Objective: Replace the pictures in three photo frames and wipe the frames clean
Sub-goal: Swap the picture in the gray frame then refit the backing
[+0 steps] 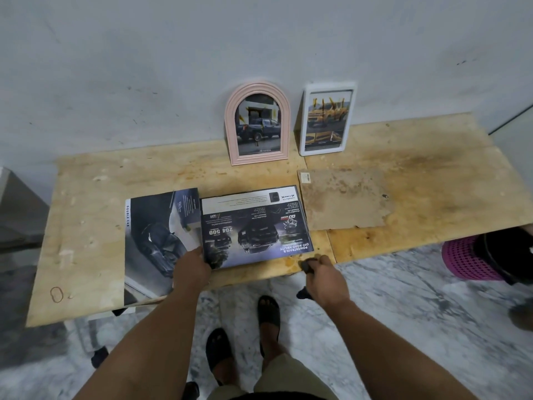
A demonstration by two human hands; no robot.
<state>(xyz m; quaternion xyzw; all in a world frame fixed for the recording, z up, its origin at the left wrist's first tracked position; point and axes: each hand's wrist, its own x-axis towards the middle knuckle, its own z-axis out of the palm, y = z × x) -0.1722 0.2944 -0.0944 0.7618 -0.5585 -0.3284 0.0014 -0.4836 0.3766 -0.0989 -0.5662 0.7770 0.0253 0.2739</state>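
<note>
Brochure (pixel 256 226) under left grip (pixel 191 268); right grip (pixel 323 277) perhaps holds cloth (pixel 306 267).

A pink mesh basket (pixel 464 259) stands on the marble floor (pixel 403 298) under the plywood table (pixel 418 168).

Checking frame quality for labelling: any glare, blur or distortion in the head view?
Head view: wide-angle bending bows the plywood table edges; reflections streak the glass of the pink arched frame and white rectangular frame; dim, flat light; corners soft.
</note>
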